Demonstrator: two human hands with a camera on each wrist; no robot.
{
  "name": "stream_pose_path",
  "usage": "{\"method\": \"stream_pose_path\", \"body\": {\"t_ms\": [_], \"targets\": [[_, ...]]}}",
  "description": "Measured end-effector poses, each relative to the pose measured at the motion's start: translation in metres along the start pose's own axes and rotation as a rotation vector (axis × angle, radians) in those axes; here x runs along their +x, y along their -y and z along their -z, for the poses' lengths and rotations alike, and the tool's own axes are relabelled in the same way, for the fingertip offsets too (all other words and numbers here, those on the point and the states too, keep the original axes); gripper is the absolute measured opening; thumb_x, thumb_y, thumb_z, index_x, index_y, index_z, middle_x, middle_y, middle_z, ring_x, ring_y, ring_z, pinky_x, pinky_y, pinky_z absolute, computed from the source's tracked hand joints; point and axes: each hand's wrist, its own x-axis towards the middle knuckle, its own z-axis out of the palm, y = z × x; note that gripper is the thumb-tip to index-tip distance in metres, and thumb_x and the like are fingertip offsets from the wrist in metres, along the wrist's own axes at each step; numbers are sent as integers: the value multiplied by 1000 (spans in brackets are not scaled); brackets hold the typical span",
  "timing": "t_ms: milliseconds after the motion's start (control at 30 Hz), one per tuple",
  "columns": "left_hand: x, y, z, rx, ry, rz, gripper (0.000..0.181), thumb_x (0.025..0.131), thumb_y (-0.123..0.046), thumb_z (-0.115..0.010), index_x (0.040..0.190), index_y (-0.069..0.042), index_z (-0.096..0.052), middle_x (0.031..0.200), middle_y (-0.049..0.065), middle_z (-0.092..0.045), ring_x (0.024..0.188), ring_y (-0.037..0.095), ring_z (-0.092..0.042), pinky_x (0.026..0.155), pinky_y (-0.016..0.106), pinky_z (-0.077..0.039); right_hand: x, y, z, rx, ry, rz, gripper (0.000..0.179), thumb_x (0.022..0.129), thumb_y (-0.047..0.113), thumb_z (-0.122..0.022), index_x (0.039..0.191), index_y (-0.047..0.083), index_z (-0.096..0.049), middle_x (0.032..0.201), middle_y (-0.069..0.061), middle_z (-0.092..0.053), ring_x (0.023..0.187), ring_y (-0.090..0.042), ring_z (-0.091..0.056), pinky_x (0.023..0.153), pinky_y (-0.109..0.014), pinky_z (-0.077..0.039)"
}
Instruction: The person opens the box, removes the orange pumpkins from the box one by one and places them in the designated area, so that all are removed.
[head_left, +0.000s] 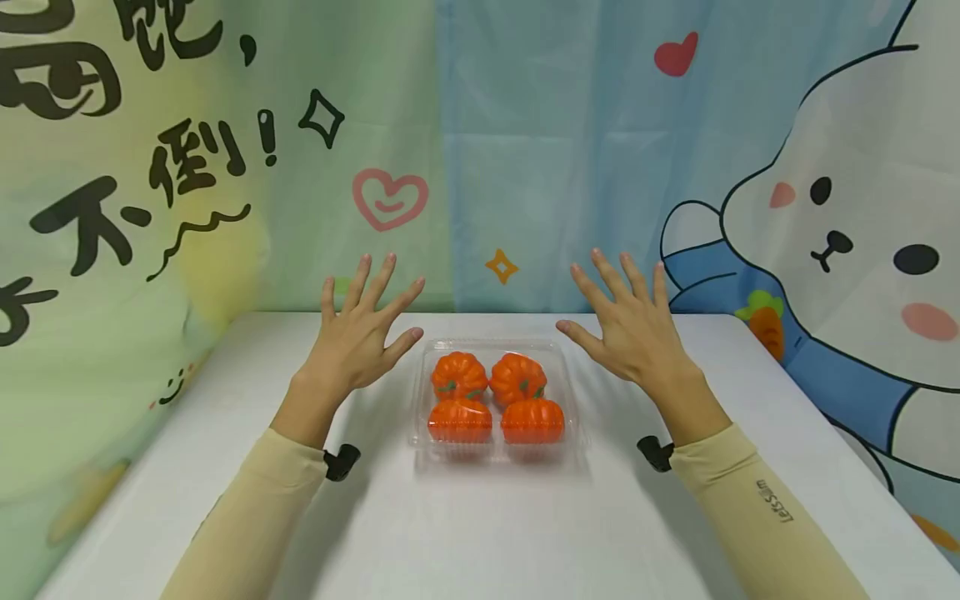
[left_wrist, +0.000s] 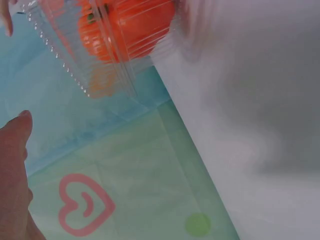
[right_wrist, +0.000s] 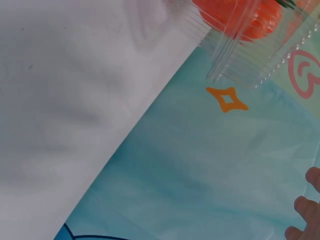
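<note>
A transparent plastic box [head_left: 495, 345] sits on the table between my two hands. Inside it are several small orange pumpkins [head_left: 533, 421] with green stems, in two rows. To the box's left, my left hand [head_left: 352, 342] is raised with fingers spread and holds nothing. My right hand [head_left: 639, 335] mirrors it on the other side, fingers also spread, palm down and forward. The left wrist view catches the ridged side of the box [left_wrist: 75, 60] and part of my left hand [left_wrist: 12, 180]. In the right wrist view, some fingertips [right_wrist: 306, 207] show at the lower right.
A white table [head_left: 495, 533] extends beneath the box and both forearms. Behind its far edge hangs a printed cloth [head_left: 517, 150] with hearts, lettering and a white cartoon animal [head_left: 862, 208]. Each wrist wears a small black device, one by the left sleeve [head_left: 258, 500].
</note>
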Motion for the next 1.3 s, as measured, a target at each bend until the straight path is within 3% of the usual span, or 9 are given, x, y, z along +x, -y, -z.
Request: {"method": "stream_pose_path", "body": {"t_ms": [833,1300], "targets": [[-15,-2,-4,7,-22,-14,67,103,-63,-43,163,-44,-20,173,-1,10,159,29,14,117,73,2,-10,14,0,-6,-35,55,82,98,67,-50,165,27,-24,172,-8,-14,157,-42,-11,120,-67,8],[-28,1,-5,-5,-21,-9,66,102,-60,-48,162,-43,-26,174,0,5,159,32,8,116,74,-1,-15,19,0,-10,-58,74,82,97,68,-52,163,25,-31,171,-9,-18,157,-42,-13,121,-68,3]]}}
